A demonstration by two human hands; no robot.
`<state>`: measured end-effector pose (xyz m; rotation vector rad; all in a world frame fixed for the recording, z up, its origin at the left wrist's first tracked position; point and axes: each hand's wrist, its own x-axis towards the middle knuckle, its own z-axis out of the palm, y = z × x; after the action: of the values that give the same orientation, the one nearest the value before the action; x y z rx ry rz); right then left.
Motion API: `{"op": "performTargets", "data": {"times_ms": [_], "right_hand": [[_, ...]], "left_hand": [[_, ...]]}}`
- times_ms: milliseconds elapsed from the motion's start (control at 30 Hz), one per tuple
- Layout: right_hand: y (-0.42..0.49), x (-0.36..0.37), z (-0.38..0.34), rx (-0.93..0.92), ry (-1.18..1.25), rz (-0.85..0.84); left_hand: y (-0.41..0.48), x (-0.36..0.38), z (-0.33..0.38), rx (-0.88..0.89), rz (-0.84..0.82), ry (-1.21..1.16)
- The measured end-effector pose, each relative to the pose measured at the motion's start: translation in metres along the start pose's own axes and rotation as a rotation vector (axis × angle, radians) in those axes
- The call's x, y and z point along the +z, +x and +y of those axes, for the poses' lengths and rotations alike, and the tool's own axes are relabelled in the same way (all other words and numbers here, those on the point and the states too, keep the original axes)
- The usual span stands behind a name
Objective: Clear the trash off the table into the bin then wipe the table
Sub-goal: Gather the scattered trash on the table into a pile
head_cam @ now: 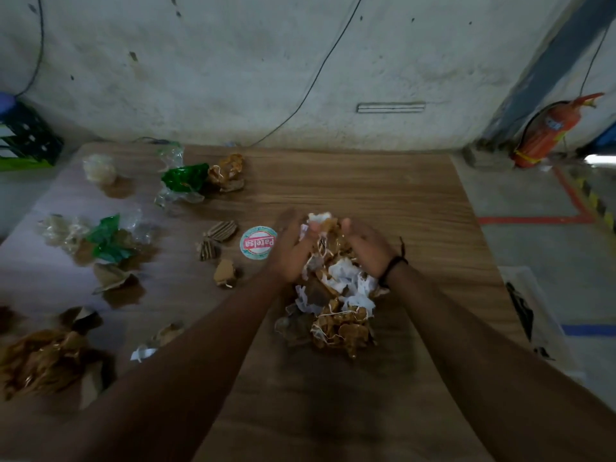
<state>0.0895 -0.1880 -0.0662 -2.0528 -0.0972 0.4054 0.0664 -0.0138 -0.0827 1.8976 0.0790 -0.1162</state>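
A heap of crumpled brown and white paper trash (336,305) lies in the middle of the wooden table (383,191). My left hand (290,248) and my right hand (366,248) cup the far end of the heap from both sides, fingers curled around scraps. Left of the hands lies a round pink and teal sticker (258,242). More trash is spread over the left half: green and clear plastic wrappers (183,181), another green wrapper (110,238), cardboard bits (216,238), a brown scrap (225,273) and a big brown crumpled wad (43,358).
A red fire extinguisher (546,131) leans at the wall on the right. A dark crate (30,135) stands on the floor at the far left. A cable (316,75) hangs down the wall. A white sheet with dark marks (530,311) lies beside the table's right edge.
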Motion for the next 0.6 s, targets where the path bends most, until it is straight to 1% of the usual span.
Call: {"op": "performTargets", "data": {"times_ms": [67,100,133,200,233,267,333,367,433,467,533,600], "right_hand": [[-0.01,-0.003,-0.007,-0.004,-0.024,-0.03],[-0.015,-0.009,-0.006,-0.032,-0.037,-0.014],[-0.021,-0.018,-0.003,-0.073,-0.075,0.017],[-0.04,-0.037,0.007,-0.189,-0.165,0.128],[-0.052,-0.044,0.015,-0.244,-0.176,0.191],[-0.067,-0.047,0.025,-0.263,-0.148,0.252],[-0.099,-0.035,0.044,-0.209,-0.024,0.328],[-0.111,-0.023,0.052,-0.157,0.034,0.319],[-0.122,0.008,0.056,-0.077,0.071,0.276],[-0.12,0.022,0.054,-0.077,0.079,0.282],[-0.108,0.045,0.046,-0.079,0.136,0.328],[-0.096,0.06,0.038,-0.119,0.116,0.354]], "left_hand": [[-0.007,0.002,0.004,-0.005,-0.009,-0.029],[-0.012,0.0,0.006,0.0,-0.002,-0.017],[-0.016,-0.005,0.003,-0.006,0.039,0.024],[-0.03,-0.019,-0.005,0.006,0.185,0.083],[-0.038,-0.026,-0.011,0.018,0.245,0.082],[-0.049,-0.031,-0.014,0.019,0.275,0.083],[-0.073,-0.028,-0.018,0.0,0.228,0.032],[-0.085,-0.021,-0.018,-0.004,0.173,-0.014],[-0.103,0.0,-0.009,-0.057,0.098,-0.107],[-0.106,0.011,-0.006,-0.075,0.089,-0.16],[-0.104,0.032,-0.007,-0.098,0.138,-0.244],[-0.098,0.046,-0.004,-0.088,0.145,-0.25]]}}
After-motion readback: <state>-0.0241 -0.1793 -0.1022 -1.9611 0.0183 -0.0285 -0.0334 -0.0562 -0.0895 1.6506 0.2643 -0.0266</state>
